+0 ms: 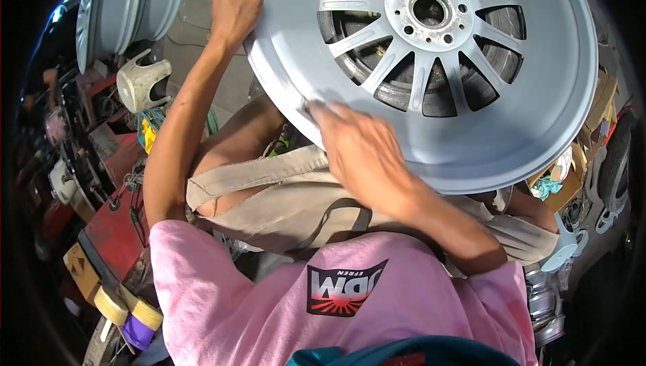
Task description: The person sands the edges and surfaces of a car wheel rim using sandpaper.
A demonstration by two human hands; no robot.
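A large grey alloy wheel rim (431, 140) lies tilted across my lap, its many spokes and centre hole facing up. My left hand (239, 6) grips the rim's edge at the upper left, the thumb on its face side. Lower along the left edge, my right hand (363, 154) is closed, with its fingertips pressed against the rim's lip. The fingertips are blurred, and whatever small thing they may hold is hidden. Dark, dirty surfaces show through the gaps between the spokes.
More grey rims (128, 9) stand at the upper left, near a cream plastic stool (143, 82). A red metal box (114, 211), brushes (138, 312) and tools crowd the left. To the right are a cardboard box (572, 177), a tyre (616, 157) and shiny metal parts (544, 302).
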